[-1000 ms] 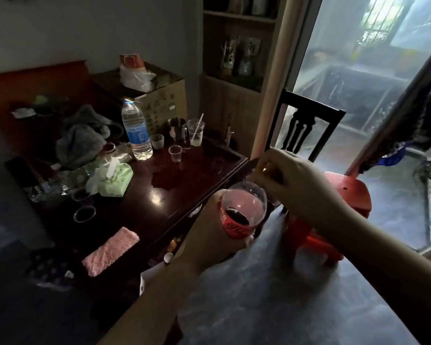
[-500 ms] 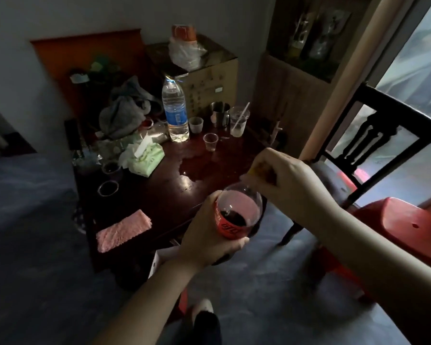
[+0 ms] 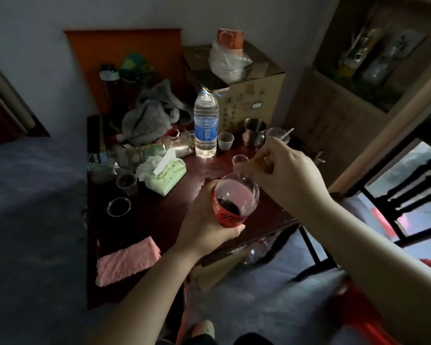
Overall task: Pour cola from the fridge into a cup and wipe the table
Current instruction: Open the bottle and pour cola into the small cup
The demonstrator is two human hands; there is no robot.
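Now the left hand (image 3: 204, 227) is wrapped round the red label of the cola bottle (image 3: 234, 202), held above the near part of the dark red desk (image 3: 159, 220). The bottle is tilted, its neck pointing away and up toward the right hand (image 3: 284, 173). A little dark cola is pooled in its lower part. The right hand's fingers are curled and pinch the yellow cap (image 3: 258, 161) at the bottle's neck. Whether the cap is seated on the neck or already free cannot be told.

Just to the left of the right hand's fingers, a small clear cup (image 3: 240, 159) stands upright on the desk, partly hidden by the hand. Beyond the right hand stands a metal mug (image 3: 254, 131), and left of that a small white cup (image 3: 225, 140). Further back from the left hand, a water bottle (image 3: 205, 125) stands upright. A green tissue pack (image 3: 164, 175) lies to the left of the left hand, apart from it. The pink cloth (image 3: 127, 260) lies flat at the desk's near edge, nearer than the left hand and to its left, beside the forearm and untouched.
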